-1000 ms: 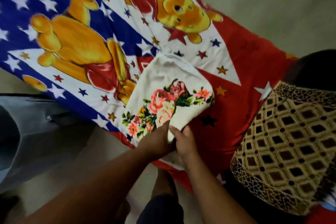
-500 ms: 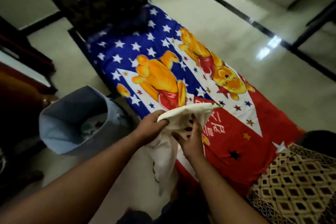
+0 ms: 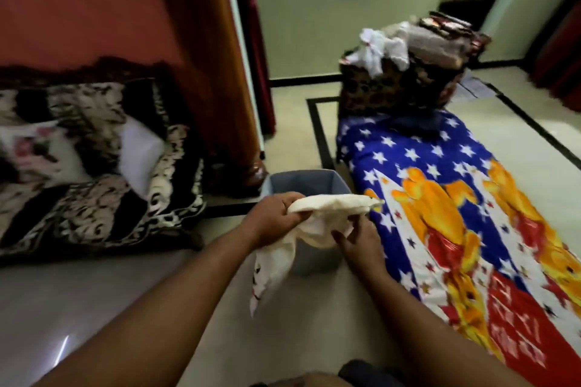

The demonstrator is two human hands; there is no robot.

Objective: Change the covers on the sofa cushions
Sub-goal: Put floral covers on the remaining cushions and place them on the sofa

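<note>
The cream fabric cushion cover (image 3: 317,217) hangs directly above the grey fabric bin (image 3: 301,181). Left hand (image 3: 273,218) fingers clench its upper fold; right hand (image 3: 356,237) fingers pinch the underside. Long axis runs left-right.

The cream cushion cover (image 3: 317,217) is bunched and crumpled, its top edge stretched level above the grey bin's near rim, with a loose tail hanging down at the left, faintly printed, toward the floor.
</note>
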